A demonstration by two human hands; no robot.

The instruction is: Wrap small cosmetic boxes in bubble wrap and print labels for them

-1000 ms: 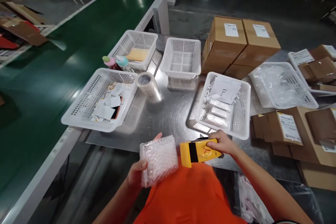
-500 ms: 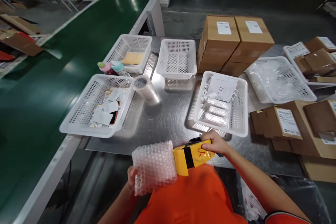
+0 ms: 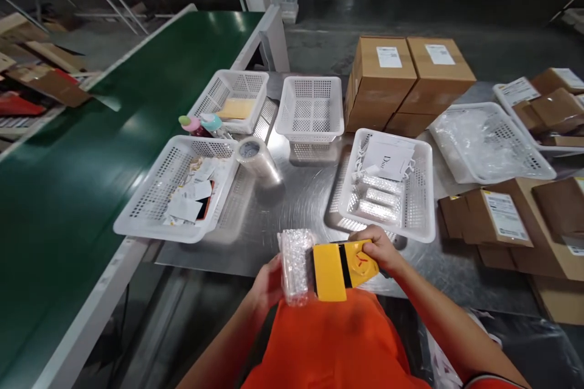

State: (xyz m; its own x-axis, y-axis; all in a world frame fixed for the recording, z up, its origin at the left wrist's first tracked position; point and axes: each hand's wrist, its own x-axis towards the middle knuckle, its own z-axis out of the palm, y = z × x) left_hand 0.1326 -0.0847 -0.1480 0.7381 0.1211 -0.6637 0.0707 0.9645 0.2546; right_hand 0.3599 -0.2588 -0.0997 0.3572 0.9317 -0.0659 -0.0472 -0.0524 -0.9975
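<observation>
My left hand [image 3: 269,281] grips a bubble-wrapped package [image 3: 297,267] from its left side, over the front edge of the table; what lies inside the wrap cannot be made out. My right hand [image 3: 376,249] is closed around a yellow tape dispenser [image 3: 331,272] with a black band. The dispenser's wide end is against or very close to the package's right side. Just beyond my right hand, a white basket [image 3: 422,206] holds several bubble-wrapped pieces [image 3: 378,200] and a white Dior bag [image 3: 387,155].
On the metal table [image 3: 292,200] stand a clear tape roll [image 3: 258,158], a paper-filled basket [image 3: 150,194], two bottles [image 3: 205,126] and another white basket [image 3: 310,109]. Cardboard boxes [image 3: 383,79] stand at the back and right. A green conveyor [image 3: 114,140] runs along the left.
The bubble wrap has gone from a wide flat face to a narrow upright bundle, turned and shifted right. My left hand moved right with it; the dispenser's wide end tilted up.
</observation>
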